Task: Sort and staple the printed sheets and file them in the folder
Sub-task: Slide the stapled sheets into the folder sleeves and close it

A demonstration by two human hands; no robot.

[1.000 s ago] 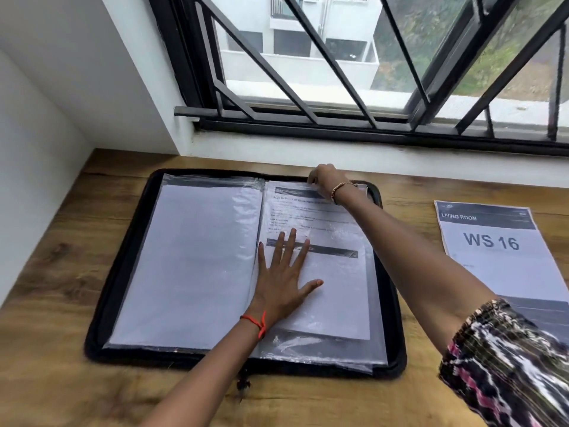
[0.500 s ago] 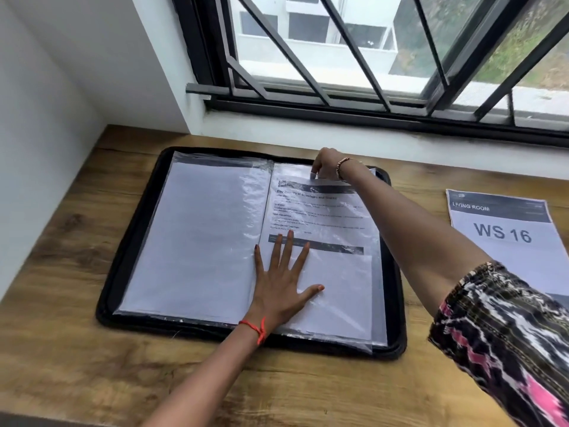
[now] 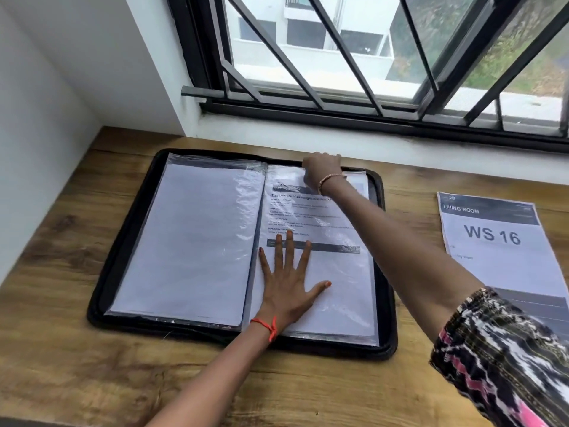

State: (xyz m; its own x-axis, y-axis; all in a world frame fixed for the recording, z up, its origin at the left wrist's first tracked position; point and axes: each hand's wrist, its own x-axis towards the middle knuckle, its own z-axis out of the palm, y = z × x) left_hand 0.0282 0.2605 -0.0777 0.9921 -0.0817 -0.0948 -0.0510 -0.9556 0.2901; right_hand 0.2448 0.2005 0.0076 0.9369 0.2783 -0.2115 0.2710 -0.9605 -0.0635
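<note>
right hand (image 3: pixel 323 171) reached folder (image 3: pixel 129 241) top, grip hidden; left hand (image 3: pixel 288 291) flat on sheet (image 3: pixel 338 272).

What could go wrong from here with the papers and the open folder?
1. The right hand is curled at the top edge of the plastic sleeve while the left hand presses the printed sheet flat, so the paper may crease or catch there.
2. The right arm passes close to the loose WS 16 sheet. Drawing back could sweep it away.
</note>
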